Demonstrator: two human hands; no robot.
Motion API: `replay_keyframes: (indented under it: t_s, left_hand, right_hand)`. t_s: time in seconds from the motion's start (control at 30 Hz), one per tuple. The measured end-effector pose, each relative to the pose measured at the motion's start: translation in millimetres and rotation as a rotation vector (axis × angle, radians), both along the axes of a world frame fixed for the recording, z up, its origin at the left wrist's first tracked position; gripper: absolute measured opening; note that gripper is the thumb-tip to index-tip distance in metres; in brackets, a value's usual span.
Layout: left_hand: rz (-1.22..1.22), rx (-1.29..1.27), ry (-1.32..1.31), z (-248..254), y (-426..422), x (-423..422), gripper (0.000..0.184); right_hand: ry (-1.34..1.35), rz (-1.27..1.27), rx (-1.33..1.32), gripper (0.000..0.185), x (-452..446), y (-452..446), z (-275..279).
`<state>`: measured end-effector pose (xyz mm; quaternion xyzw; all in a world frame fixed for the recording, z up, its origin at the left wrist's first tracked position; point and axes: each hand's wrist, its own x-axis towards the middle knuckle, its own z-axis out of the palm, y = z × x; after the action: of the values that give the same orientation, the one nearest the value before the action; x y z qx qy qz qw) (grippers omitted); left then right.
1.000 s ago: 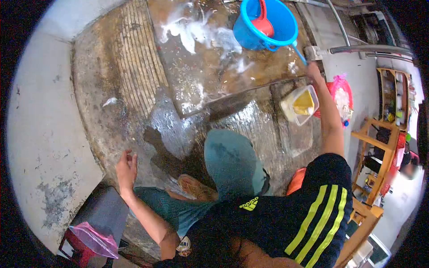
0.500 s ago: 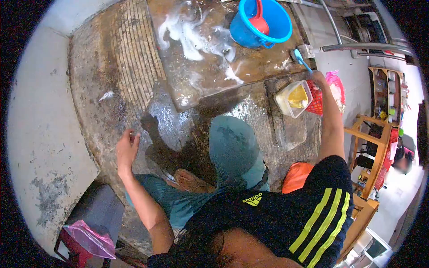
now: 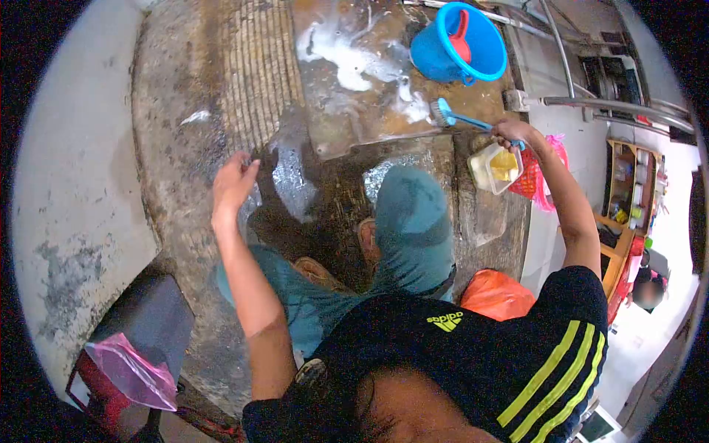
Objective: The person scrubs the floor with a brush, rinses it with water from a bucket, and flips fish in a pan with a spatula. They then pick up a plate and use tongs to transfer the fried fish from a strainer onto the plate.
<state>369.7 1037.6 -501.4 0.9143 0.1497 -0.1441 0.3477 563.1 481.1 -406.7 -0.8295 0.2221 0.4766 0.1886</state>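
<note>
My right hand [image 3: 512, 133] is wrapped round the handle of a blue scrub brush [image 3: 467, 119]. Its bristle head is at the near edge of a wet, foam-covered raised slab [image 3: 362, 122]; whether it touches cannot be told. Just below that hand stands a clear plastic tub [image 3: 484, 171] containing something yellow, beside a red basket [image 3: 529, 176] with pink plastic. Over the wet floor on the left, my left hand [image 3: 235, 183] is empty, fingers loosely bent and thumb apart. White suds [image 3: 353, 70] are spread across the slab.
On the slab's far right stands a blue bucket [image 3: 432, 55] with a red dipper [image 3: 459, 46] inside. Metal pipes [image 3: 613, 107] run at the right. An orange bag [image 3: 496, 295] lies near my knee. A dark bin [image 3: 140, 317] with pink plastic sits lower left. Another person [image 3: 648, 292] is far right.
The brush has swung left and down, from upright above my right hand to pointing sideways at the slab's edge. My left hand has risen a little. The whole view has shifted slightly.
</note>
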Motion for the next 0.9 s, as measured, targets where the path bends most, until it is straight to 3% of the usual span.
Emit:
replay_keyframes:
  t_s: [0.13, 0.2, 0.27, 0.37, 0.5, 0.57, 0.63, 0.73, 0.83, 0.87, 0.9]
  left_hand:
    - [-0.002, -0.025, 0.051, -8, -4, 11, 0.035]
    - [0.017, -0.015, 0.035, -10, -2, 9, 0.035]
    - [0.034, -0.041, 0.036, -15, 0, 7, 0.035]
    - [0.060, -0.075, 0.001, -9, 4, 1, 0.036]
    - [0.068, -0.018, -0.022, 4, 14, -10, 0.036]
    - [0.094, -0.011, 0.002, 11, 15, -13, 0.034]
    - [0.114, -0.014, -0.023, 9, 19, -16, 0.033]
    - [0.099, -0.031, -0.041, 8, 16, -19, 0.031]
    - [0.093, 0.043, -0.089, 39, 7, -24, 0.030]
    - [0.072, 0.049, -0.222, 19, 9, -30, 0.029]
    - [0.080, 0.058, -0.177, 23, 8, -34, 0.028]
  right_hand:
    - [0.091, 0.003, 0.097, 0.015, -11, 70, 17]
    - [0.008, -0.011, 0.180, 0.018, -18, 86, 21]
    - [-0.050, -0.008, 0.251, 0.037, -25, 104, 38]
    - [-0.253, 0.200, 0.149, 0.042, -32, 102, 44]
    - [-0.451, 0.366, -0.016, 0.043, -21, 53, -22]
    - [-0.339, 0.318, -0.159, 0.041, -29, 77, -36]
    - [-0.369, 0.459, -0.066, 0.040, -46, 94, -41]
    - [-0.410, 0.394, 0.008, 0.037, -40, 110, -14]
    - [-0.737, 0.488, 0.022, 0.042, -2, 131, -10]
    - [-0.911, 0.596, 0.033, 0.045, 25, 124, -28]
    - [-1.089, 0.704, 0.048, 0.047, 62, 121, -47]
